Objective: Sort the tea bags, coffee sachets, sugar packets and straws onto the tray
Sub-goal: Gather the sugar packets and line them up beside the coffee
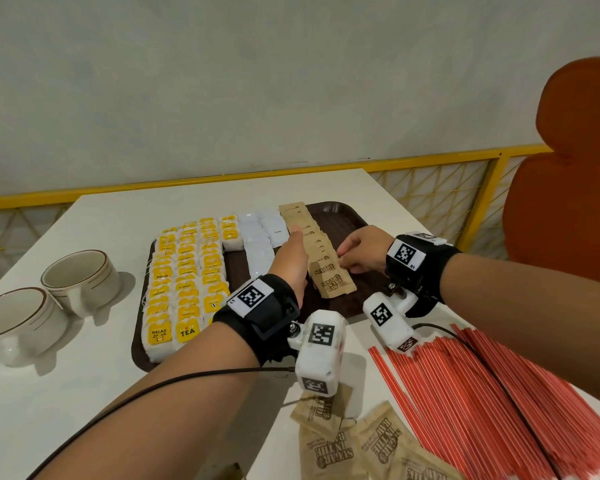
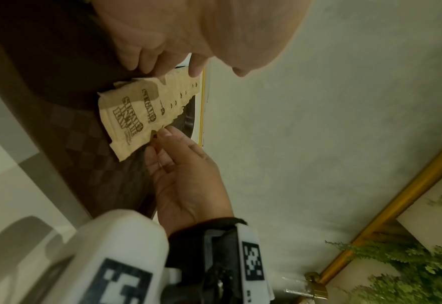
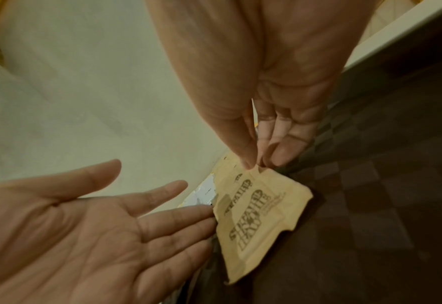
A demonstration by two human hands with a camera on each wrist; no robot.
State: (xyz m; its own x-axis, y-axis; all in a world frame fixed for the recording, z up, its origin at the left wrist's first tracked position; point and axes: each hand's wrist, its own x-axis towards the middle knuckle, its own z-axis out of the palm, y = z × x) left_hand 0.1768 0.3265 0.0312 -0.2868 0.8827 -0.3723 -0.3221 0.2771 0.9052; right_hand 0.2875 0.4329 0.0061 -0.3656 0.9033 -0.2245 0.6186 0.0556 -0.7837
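The sugar row [image 1: 317, 247] lies lengthwise away between flat left hand [image 1: 291, 258] and pinching right hand [image 1: 359, 249].

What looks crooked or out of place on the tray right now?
The nearest sugar packets in the brown row sit skewed, fanned rightward off the line. Both hands, left hand and right hand, flank that row.
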